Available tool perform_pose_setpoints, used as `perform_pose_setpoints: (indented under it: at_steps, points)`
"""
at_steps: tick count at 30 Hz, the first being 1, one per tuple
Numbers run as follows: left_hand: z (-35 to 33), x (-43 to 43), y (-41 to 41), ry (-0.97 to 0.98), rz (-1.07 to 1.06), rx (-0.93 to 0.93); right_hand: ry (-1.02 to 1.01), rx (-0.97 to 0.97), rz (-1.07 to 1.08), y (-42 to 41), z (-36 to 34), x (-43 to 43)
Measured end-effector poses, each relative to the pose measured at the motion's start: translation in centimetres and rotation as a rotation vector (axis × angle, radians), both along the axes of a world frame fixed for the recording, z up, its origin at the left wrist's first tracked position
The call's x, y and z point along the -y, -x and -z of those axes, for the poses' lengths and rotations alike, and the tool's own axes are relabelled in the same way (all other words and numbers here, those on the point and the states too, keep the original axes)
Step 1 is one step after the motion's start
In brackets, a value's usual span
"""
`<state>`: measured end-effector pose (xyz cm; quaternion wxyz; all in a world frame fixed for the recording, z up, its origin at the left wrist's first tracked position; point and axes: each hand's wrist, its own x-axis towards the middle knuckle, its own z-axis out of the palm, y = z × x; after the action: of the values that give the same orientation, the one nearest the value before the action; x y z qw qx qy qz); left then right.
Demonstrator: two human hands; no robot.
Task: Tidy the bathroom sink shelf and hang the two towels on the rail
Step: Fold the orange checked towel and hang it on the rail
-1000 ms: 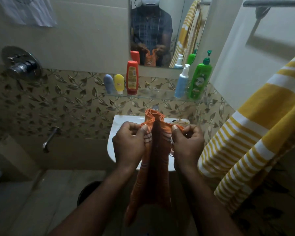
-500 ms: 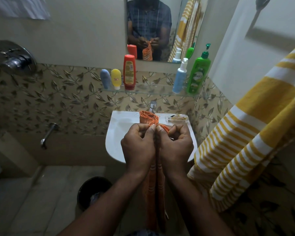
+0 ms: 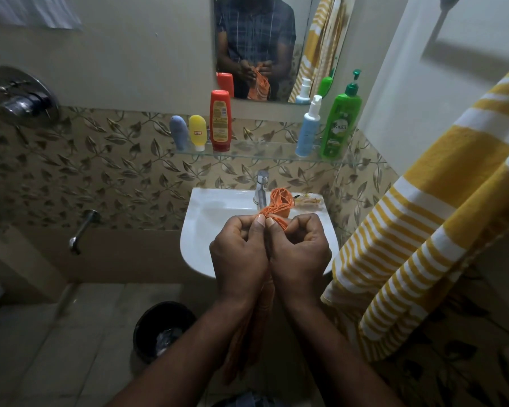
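At frame centre, over the sink (image 3: 206, 218), left grip (image 3: 240, 254) and right grip (image 3: 299, 254) both pinch the bunched top of the orange towel (image 3: 278, 205), which I judge light, limp and best taken by its corners.

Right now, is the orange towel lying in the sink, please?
No, the left hand and right hand both pinch the orange towel up over the sink.

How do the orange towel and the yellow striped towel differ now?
The orange towel is bunched and pinched by the left hand and right hand above the sink; the yellow striped towel hangs spread at the right, untouched. The orange towel looks narrow; the yellow striped towel is broad with white bands. Both hang down.
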<state>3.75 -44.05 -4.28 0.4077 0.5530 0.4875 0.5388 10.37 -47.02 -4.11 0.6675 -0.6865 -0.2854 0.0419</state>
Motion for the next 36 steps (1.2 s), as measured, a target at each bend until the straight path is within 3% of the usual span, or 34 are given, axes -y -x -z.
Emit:
perform_pose_setpoints:
  at_steps: [10, 20, 25, 28, 31, 34, 36]
  points:
    - [-0.1, -0.1, -0.1, -0.013, 0.058, 0.01, -0.044, 0.001, -0.071, 0.5, -0.1, 0.8]
    - [-0.3, -0.9, 0.2, 0.066, 0.138, 0.123, -0.185, -0.362, -0.383, 1.0, -0.4, 2.4]
    - [-0.7, -1.2, 0.1, -0.053, 0.087, 0.004, -0.197, -0.383, -0.439, 0.6, -0.7, 2.7]
    - [-1.5, -1.5, 0.3, -0.127, 0.057, -0.076, -0.191, -0.23, -0.436, -1.0, -1.3, 2.5]
    - [-1.8, -2.4, 0.9, -0.156, 0.049, -0.113, -0.105, 0.188, -0.273, -5.3, -1.4, 2.1]
    - [-1.9, -3.8, 1.9, -0.142, 0.09, -0.098, 0.153, 0.51, -0.295, -10.2, -1.9, 1.8]
    - [-2.1, -4.3, 2.4, -0.137, 0.116, -0.069, 0.326, 0.627, -0.397, -12.0, -2.4, 1.5]
